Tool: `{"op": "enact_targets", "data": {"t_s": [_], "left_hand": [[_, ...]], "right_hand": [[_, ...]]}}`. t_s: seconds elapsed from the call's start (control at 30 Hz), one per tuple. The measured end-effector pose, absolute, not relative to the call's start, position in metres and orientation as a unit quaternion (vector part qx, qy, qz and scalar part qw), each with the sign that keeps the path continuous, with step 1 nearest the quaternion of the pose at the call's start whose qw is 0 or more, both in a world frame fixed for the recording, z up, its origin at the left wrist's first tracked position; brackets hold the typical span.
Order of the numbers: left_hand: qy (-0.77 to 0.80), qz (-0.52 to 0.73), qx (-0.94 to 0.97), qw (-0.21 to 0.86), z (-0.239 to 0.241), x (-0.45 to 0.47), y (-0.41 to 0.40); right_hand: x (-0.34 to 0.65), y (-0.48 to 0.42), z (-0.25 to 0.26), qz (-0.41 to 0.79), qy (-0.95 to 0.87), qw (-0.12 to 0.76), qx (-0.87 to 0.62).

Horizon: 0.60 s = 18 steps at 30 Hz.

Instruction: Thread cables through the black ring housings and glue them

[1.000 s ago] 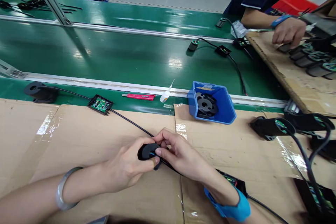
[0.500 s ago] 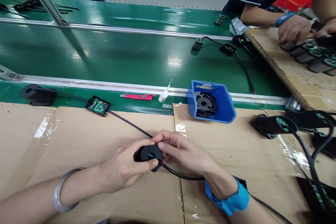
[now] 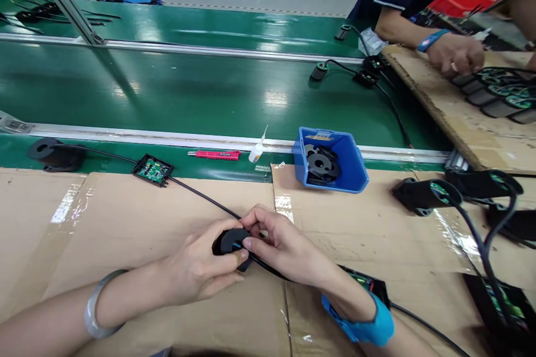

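Both my hands meet over a small black ring-shaped part (image 3: 229,241) on the cardboard-covered bench (image 3: 138,234). My left hand (image 3: 201,265) cups it from the left with the thumb on its front. My right hand (image 3: 281,245) pinches it from the right, fingertips on its face. A black cable (image 3: 201,197) runs from the part up-left to an open black box with a green circuit board (image 3: 152,169). Another black cable passes under my right wrist, which wears a blue strap (image 3: 368,326), beside a second board box (image 3: 368,285).
A blue bin (image 3: 352,173) of black round parts stands at the bench's far edge, near a small glue bottle (image 3: 256,150) and a red tool (image 3: 215,154). A black ring part (image 3: 52,152) lies far left. Black cabled units (image 3: 422,195) crowd the right. A co-worker's hand (image 3: 454,53) works at the upper right.
My hands have kept hold of the black ring part and turned it slightly; the cable under my right hand has shifted. The co-worker's hand moved over the parts at the right.
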<state>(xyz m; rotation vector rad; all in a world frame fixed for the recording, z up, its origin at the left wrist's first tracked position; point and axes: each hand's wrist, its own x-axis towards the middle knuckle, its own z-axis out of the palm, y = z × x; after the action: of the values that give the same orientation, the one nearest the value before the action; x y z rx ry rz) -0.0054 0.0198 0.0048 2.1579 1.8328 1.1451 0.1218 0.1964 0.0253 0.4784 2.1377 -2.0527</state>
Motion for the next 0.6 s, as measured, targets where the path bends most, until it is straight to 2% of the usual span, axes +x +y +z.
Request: {"op": "enact_targets", "data": {"t_s": [0.07, 0.27, 0.43, 0.6], "left_hand": [[0.599, 0.392, 0.697, 0.04, 0.002, -0.005, 0.022], [0.554, 0.501, 0.66, 0.084, -0.002, -0.006, 0.022], [0.537, 0.525, 0.659, 0.045, 0.0, -0.009, 0.023], [0.521, 0.548, 0.65, 0.078, 0.001, -0.01, 0.025]], "right_hand": [[0.12, 0.195, 0.025, -0.678, 0.713, 0.062, 0.168], [0.118, 0.207, 0.028, -0.763, 0.62, 0.144, 0.116], [0.125, 0.211, 0.047, -0.716, 0.688, 0.105, 0.057], [0.129, 0.204, 0.057, -0.67, 0.736, 0.069, 0.067]]}}
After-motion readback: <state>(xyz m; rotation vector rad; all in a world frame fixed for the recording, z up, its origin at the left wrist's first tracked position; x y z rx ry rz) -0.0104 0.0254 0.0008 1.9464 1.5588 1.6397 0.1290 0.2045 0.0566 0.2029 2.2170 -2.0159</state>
